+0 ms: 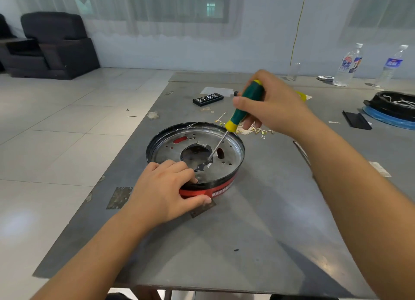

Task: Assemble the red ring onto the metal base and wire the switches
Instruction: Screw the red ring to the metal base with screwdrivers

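Bench (247,232): grey metal top, scuffed, with its left edge running along a pale tiled floor.
Metal base (195,152): round, shiny dish with small holes and a large central opening, lying near the bench's left edge, about midway along it.
Red ring (205,188): band of red and black wrapped round the outside of the metal base, seen on the side nearest the camera.
Left hand (166,192): grip clamped on the near rim of the base, fingers curled over the top edge, thumb pressed against the red ring.
Right hand (269,104): grip closed round the handle of a screwdriver, held above the far side of the base.
Screwdriver (244,104): green handle with yellow ends, thin shaft slanting down and left, its tip at the edge of the central opening.
Wires (253,129): small yellowish tangle with metal terminals, on the bench just behind the base.
Bit case (208,99): dark flat box, further back.
Bottles (347,64): two clear plastic ones at the far right edge.
Black and blue rings (390,111): stacked at the right edge.
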The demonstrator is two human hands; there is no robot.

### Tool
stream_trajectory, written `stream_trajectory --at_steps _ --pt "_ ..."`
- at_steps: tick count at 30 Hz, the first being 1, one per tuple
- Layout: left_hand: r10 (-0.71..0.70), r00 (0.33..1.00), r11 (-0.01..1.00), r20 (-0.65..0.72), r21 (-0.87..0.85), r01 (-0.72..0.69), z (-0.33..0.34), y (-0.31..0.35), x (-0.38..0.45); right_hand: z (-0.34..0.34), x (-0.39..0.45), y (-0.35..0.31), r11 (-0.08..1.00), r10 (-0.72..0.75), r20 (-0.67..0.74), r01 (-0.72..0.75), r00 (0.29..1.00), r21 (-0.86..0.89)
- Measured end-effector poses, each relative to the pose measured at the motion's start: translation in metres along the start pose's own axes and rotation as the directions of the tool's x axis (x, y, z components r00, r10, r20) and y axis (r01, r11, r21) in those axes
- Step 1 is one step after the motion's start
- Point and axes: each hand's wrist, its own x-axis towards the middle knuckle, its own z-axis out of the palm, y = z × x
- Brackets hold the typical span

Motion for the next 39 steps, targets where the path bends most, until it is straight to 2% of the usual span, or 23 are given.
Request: stream_trajectory --at_steps 2,6,11,14,19,23,25,27,30,32,35,39 --pt "-0.08 0.994 0.997 0.077 0.015 0.079 -0.005 0.008 0.009 0.001 -0.002 0.024 0.975 0.091 -0.08 -0.073 0.993 0.211" --pt "-0.158 0.979 0.987 0.128 0.055 0.152 -0.003 0.03 0.023 0.017 -0.018 0.07 0.792 0.293 -0.09 -0.189 0.952 0.58" --pt "-0.174 0.97 0.98 0.172 0.125 0.154 0.007 0.046 0.031 0.041 -0.04 0.105 0.55 0.432 -0.039 -0.229 0.901 0.803" --pt "-0.149 0.969 0.984 0.199 0.126 0.125 0.004 0.042 0.03 0.042 -0.042 0.111 0.517 0.424 -0.012 -0.231 0.906 0.824" --pt "-0.082 0.933 0.996 0.35 0.008 0.085 -0.015 0.014 0.025 0.034 -0.05 0.113 0.55 0.381 0.155 -0.358 0.912 0.755" --pt "-0.036 0.871 0.982 0.491 -0.142 0.121 -0.033 -0.017 0.019 0.03 -0.055 0.111 0.845 0.271 0.294 -0.373 0.917 0.383" --pt "-0.05 0.835 0.959 0.548 -0.207 0.194 -0.043 -0.028 0.018 0.034 -0.057 0.111 0.89 0.266 0.337 -0.365 0.903 0.274" --pt "-0.098 0.805 0.942 0.586 -0.207 0.265 -0.049 -0.034 0.019 0.04 -0.058 0.111 0.888 0.258 0.352 -0.365 0.9 0.281" --pt "-0.148 0.806 0.925 0.573 -0.209 0.319 -0.053 -0.024 0.024 0.047 -0.057 0.115 0.869 0.276 0.296 -0.369 0.914 0.33" --pt "-0.183 0.842 0.926 0.508 -0.198 0.321 -0.046 -0.004 0.032 0.052 -0.056 0.119 0.891 0.284 0.25 -0.351 0.926 0.287" --pt "-0.291 0.866 0.945 0.408 -0.019 0.326 -0.022 0.027 0.046 0.061 -0.057 0.121 0.918 0.26 0.219 -0.311 0.941 0.247" --pt "-0.335 0.851 0.942 0.404 0.112 0.317 -0.004 0.042 0.052 0.066 -0.054 0.125 0.894 0.272 0.153 -0.308 0.95 0.326"
